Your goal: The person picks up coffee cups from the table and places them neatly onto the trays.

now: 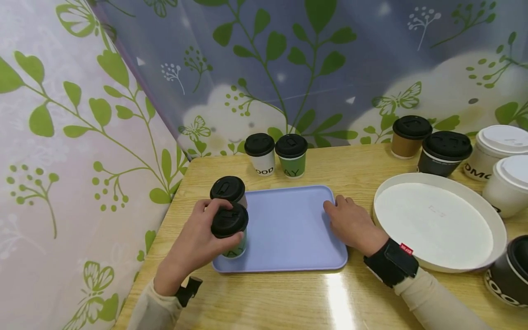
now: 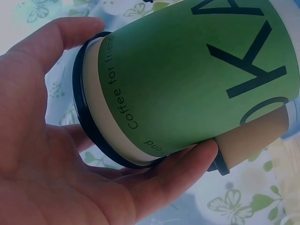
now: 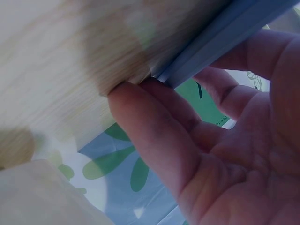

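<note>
My left hand (image 1: 193, 238) holds a green paper coffee cup (image 2: 187, 70) around its black lid (image 1: 229, 221), with thumb and fingers on opposite sides. The cup stands upright at the left end of a lavender-blue tray (image 1: 288, 229). Right behind it is a second lidded cup (image 1: 243, 200), its body brown in the left wrist view. At the tray's right side, my right hand (image 1: 350, 223) grips the rim. The right wrist view has the tray's edge (image 3: 206, 47) between thumb and fingers, fingertips down at the tabletop.
Behind the tray stand a white lidded cup (image 1: 264, 164) and a green one (image 1: 293, 166). A round white tray (image 1: 437, 220) lies to the right. Around it are a brown cup (image 1: 404, 145), a black cup (image 1: 437, 162), white-lidded cups (image 1: 511, 183) and another black cup (image 1: 505, 279).
</note>
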The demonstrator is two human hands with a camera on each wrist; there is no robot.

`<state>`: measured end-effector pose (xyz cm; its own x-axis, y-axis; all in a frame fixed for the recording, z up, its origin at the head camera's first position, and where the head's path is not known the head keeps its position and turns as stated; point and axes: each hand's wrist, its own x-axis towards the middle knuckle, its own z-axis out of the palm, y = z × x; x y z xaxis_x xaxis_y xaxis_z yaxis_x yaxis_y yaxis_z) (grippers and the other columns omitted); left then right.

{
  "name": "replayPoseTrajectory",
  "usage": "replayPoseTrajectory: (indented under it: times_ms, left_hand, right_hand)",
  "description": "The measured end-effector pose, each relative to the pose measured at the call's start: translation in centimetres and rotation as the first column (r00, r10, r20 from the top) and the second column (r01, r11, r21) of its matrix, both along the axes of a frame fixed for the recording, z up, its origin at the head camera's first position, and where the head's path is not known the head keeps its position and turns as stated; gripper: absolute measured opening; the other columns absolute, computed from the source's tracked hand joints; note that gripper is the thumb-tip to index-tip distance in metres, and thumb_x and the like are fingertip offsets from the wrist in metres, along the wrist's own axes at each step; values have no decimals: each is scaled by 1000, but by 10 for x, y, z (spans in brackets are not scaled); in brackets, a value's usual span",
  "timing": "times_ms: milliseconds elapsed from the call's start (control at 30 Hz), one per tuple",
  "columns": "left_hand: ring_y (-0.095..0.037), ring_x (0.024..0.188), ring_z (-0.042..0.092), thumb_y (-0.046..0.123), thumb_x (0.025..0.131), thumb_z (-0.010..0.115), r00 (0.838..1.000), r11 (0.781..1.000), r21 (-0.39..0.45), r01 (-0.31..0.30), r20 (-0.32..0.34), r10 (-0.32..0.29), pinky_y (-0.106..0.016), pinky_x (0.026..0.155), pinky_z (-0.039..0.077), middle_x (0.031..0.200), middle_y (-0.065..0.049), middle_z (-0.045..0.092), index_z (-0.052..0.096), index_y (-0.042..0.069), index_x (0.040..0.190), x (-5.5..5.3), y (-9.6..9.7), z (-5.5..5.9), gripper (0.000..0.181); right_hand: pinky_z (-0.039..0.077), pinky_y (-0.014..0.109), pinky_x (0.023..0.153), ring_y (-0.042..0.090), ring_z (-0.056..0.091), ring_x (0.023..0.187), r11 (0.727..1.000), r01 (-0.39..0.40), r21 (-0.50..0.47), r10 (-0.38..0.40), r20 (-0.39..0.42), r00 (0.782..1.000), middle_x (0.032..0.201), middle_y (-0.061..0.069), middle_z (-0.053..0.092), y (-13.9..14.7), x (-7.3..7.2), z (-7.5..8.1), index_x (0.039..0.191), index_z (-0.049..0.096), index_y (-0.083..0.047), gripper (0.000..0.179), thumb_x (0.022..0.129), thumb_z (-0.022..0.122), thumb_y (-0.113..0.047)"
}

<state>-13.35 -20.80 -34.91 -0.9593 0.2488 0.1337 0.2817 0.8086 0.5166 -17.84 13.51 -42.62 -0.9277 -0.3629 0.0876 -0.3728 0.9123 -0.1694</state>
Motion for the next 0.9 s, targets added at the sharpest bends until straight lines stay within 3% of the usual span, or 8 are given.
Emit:
replayPoseTrajectory:
  times_ms: [200,467,900]
  left_hand:
    - [-36,107,61,38,83,84,999,1000,11,0,35,-1,-52,89,53,135,-21,45,59,21,130,2,1,-1,56]
    - [-34,107,61,37,83,84,1000,1000,14,14,5,-14,-52,91,52,135,-19,46,60,21,130,1,5,-1,55]
    - [-38,112,59,39,84,83,1000,1000,4,15,17,-15,-57,94,51,138,-20,45,59,22,131,-6,8,0,55]
  right_hand:
    - [48,42,58,29,51,76,1000,-1,3,1,1,1000,91,18,54,0,-2,-1,112,63,-1,14,100,61,-6]
    - [49,42,59,30,51,77,1000,-3,8,3,14,1000,92,19,54,0,-1,-1,114,63,0,16,99,62,-6]
    - [50,41,61,30,52,79,1000,6,11,-6,46,999,96,20,55,0,-2,2,119,63,-1,19,101,61,-7]
